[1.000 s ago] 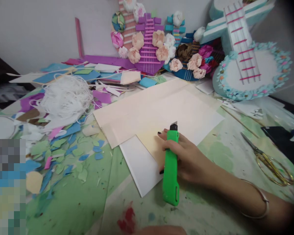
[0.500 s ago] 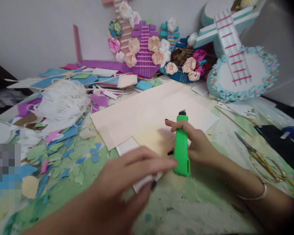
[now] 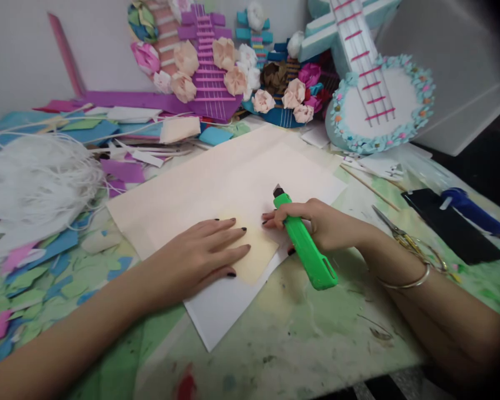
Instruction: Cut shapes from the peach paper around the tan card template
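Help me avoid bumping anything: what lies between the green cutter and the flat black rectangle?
In the head view, the right hand holding the cutter comes first, then its wrist, then the gold-handled scissors, nearest the black rectangle.

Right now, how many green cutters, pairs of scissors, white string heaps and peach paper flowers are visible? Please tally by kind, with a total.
Green cutter: 1
Pair of scissors: 1
White string heap: 1
Peach paper flowers: 7
Total: 10

Paper (image 3: 216, 186) between string (image 3: 37, 180) and scissors (image 3: 399, 235)
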The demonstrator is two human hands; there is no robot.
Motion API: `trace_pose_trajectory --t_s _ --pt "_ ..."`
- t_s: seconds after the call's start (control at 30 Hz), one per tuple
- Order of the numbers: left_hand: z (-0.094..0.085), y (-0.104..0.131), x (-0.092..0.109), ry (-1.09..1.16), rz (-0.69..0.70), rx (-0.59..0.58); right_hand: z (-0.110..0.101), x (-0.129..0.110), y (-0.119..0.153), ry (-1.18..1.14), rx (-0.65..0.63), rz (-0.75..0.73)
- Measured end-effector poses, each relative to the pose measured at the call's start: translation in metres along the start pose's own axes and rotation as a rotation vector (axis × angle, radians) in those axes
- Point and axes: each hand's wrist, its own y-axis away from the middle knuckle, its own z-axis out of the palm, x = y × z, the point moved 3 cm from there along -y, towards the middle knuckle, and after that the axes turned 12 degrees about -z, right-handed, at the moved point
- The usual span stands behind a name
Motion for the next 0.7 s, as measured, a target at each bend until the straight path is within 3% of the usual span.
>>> trace_pose_trajectory --t_s 0.2,0.33,0.5,0.7 --pt "0.005 0.010 -0.011 0.043 -0.008 0.019 0.001 -0.004 -0.001 -0.044 -0.029 0.033" --pt "0.005 0.016 -0.013 0.088 -0.050 0.094 0.000 -0.006 -0.001 -0.033 -0.035 0.038" --pt "-0.003 0.020 -0.021 0.219 -0.210 0.232 0.001 -0.007 -0.001 -0.006 -0.065 0.028" --pt "-0.008 0.021 -0.032 0.319 -0.316 0.196 0.001 -0.008 -0.002 -0.001 -0.086 0.030"
